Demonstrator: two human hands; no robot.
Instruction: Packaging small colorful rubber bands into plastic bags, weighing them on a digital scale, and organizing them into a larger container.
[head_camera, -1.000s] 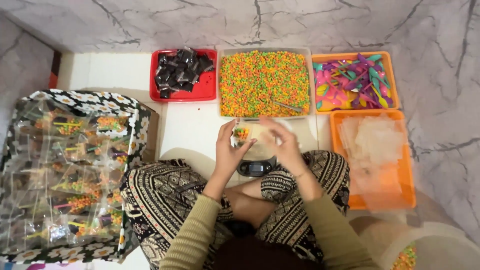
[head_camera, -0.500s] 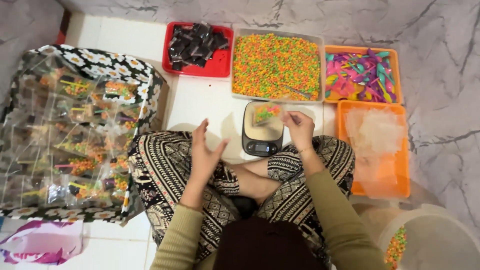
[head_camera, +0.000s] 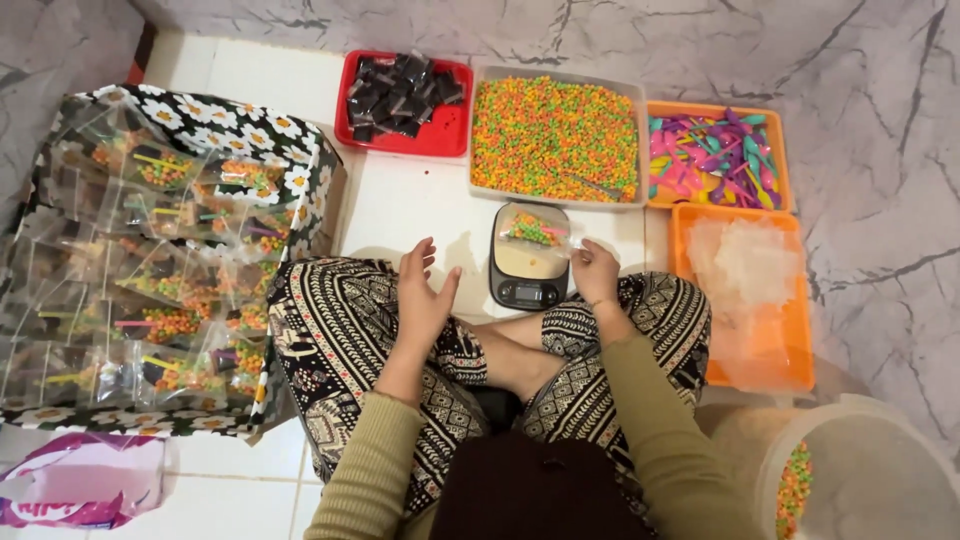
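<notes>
- Floral-printed black and white, the big box is sitting at the person's left, holding many clear packets of coloured pellets.
- Grey tray of orange, green and yellow pellets is lying straight ahead on the white floor, between a red tray of dark wrapped pieces and an orange tray of coloured plastic spoons.
- Another orange tray is holding empty clear bags at the right, just beside the knee.
- Digital kitchen scale is standing in front of the crossed legs, bearing a small clear packet of pellets on its platform.
- Left hand is hovering open and released over the left knee, grasping nothing.
- Right hand is resting curled just beside the scale, fingertips pinching the packet's right edge.
</notes>
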